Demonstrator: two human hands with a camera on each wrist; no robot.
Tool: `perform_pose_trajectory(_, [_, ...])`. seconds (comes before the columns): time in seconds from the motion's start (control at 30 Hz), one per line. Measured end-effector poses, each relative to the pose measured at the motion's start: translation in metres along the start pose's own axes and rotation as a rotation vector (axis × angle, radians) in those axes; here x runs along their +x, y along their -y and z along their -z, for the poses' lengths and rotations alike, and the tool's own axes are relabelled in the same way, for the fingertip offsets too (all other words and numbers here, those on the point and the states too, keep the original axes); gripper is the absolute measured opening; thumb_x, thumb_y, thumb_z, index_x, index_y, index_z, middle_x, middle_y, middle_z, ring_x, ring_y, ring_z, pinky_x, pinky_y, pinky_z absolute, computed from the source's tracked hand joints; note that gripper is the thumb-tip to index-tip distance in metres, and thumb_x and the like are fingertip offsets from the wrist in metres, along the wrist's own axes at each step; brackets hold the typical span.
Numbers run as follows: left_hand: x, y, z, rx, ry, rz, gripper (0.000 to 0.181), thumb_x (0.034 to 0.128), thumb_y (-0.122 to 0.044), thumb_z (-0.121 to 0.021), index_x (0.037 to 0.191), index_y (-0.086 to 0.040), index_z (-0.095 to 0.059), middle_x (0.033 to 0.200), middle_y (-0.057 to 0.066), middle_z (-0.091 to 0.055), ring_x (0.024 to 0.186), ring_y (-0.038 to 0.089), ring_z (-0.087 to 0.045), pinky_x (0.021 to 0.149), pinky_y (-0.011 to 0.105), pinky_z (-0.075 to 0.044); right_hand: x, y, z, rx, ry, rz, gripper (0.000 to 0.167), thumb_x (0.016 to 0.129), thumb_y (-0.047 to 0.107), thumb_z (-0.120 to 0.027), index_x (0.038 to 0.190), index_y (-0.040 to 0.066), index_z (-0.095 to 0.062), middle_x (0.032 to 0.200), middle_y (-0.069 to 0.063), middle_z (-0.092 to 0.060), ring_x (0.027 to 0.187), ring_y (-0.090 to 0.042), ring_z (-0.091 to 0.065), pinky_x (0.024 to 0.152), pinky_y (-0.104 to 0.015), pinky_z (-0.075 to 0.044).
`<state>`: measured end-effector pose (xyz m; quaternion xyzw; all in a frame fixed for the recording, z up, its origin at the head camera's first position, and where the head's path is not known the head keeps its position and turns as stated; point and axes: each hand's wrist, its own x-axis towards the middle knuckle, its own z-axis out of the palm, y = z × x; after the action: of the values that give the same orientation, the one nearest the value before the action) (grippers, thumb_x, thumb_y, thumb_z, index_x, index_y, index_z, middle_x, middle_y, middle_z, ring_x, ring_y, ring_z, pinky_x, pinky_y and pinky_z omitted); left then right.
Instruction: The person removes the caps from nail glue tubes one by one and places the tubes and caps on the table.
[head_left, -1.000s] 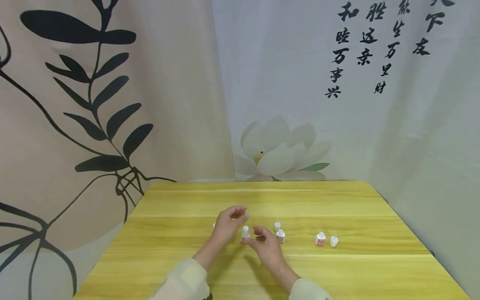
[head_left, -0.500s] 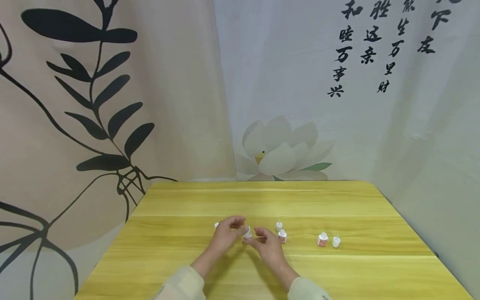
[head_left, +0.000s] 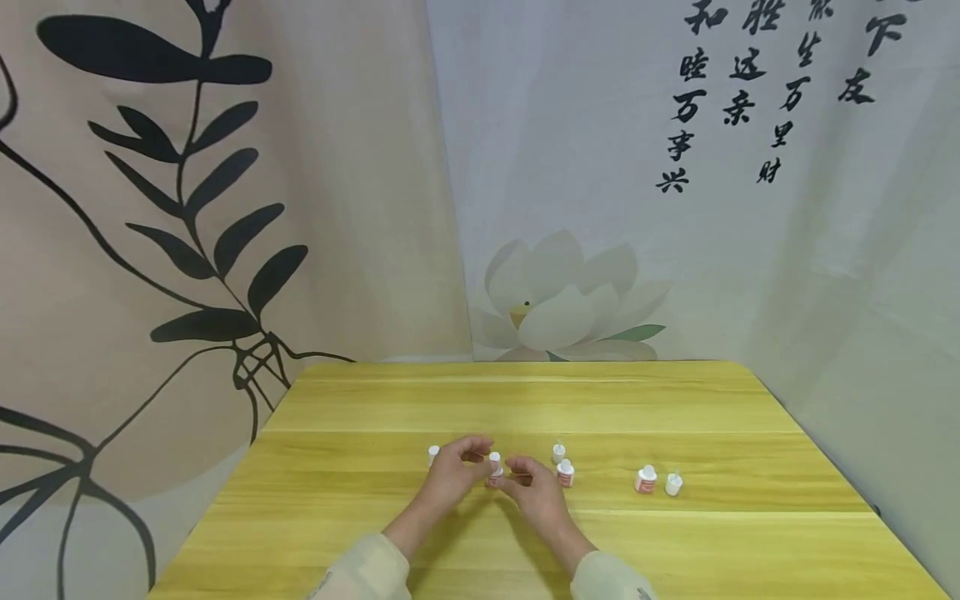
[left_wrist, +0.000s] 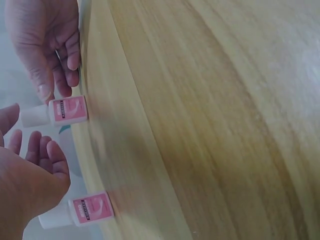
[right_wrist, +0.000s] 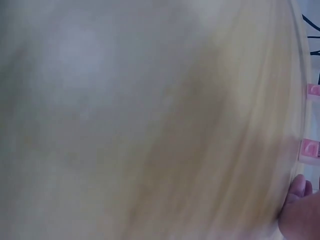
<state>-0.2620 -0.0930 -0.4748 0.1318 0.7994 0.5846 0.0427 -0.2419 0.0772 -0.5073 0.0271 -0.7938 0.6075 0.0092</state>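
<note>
A small white bottle with a pink label [left_wrist: 69, 109] stands upright on the table between my hands, its white cap [left_wrist: 35, 116] on top. My right hand [head_left: 536, 492] holds it from the right, thumb at its side; the index fingertip's grip is hidden. My left hand [head_left: 450, 473] is around the cap's left side. In the left wrist view its fingers [left_wrist: 56, 156] are relaxed and spread apart from the cap. A second such bottle, capped [left_wrist: 92, 207], stands left of my left hand, mostly hidden by it in the head view.
Right of my right hand stands an uncapped bottle [head_left: 565, 473], with a loose cap [head_left: 558, 452] behind it. Farther right are another uncapped bottle [head_left: 646, 478] and its loose cap [head_left: 674, 483]. Thin tips point up from these caps. The wooden table [head_left: 360, 400] meets a printed curtain [head_left: 375, 208].
My left hand has come down from above and beside the bottle to its cap; its thumb covered the cap half a second ago, and the cap top shows again now. My right hand stays at the bottle.
</note>
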Motion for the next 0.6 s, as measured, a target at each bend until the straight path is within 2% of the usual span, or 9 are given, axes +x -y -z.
perform_pose_trajectory(0.13, [0.0010,0.0017,0.0000,0.002,0.003,0.002,0.043,0.0910,-0.018,-0.072,0.128,0.001,-0.060,0.125,0.017,-0.057,0.113,0.033,-0.050,0.088,0.042,-0.051,0.0013,-0.0010,-0.0003,-0.001,0.007,-0.001,0.054,0.083,0.028,-0.080,0.123,-0.002,-0.062,0.120,-0.018,-0.065,0.106,-0.030,-0.061,0.087,-0.042,-0.054])
perform_pose_trajectory(0.27, [0.0017,0.0041,0.0011,0.003,0.001,0.012,0.045,0.0901,-0.018,-0.074,0.128,0.002,-0.059,0.122,0.013,-0.060,0.110,0.030,-0.052,0.087,0.041,-0.051,0.0026,-0.0005,-0.0002,0.005,0.019,0.005,0.051,0.084,0.029,-0.079,0.122,-0.001,-0.063,0.120,-0.018,-0.065,0.106,-0.030,-0.062,0.087,-0.043,-0.054])
perform_pose_trajectory(0.6, [0.0034,0.0071,0.0030,-0.023,0.035,0.027,0.041,0.0919,-0.018,-0.072,0.125,0.003,-0.060,0.109,0.009,-0.062,0.103,0.025,-0.055,0.088,0.043,-0.052,0.0043,-0.0027,-0.0015,-0.010,0.008,0.021,0.039,0.085,0.030,-0.078,0.113,0.006,-0.069,0.114,-0.009,-0.067,0.104,-0.024,-0.060,0.090,-0.045,-0.051])
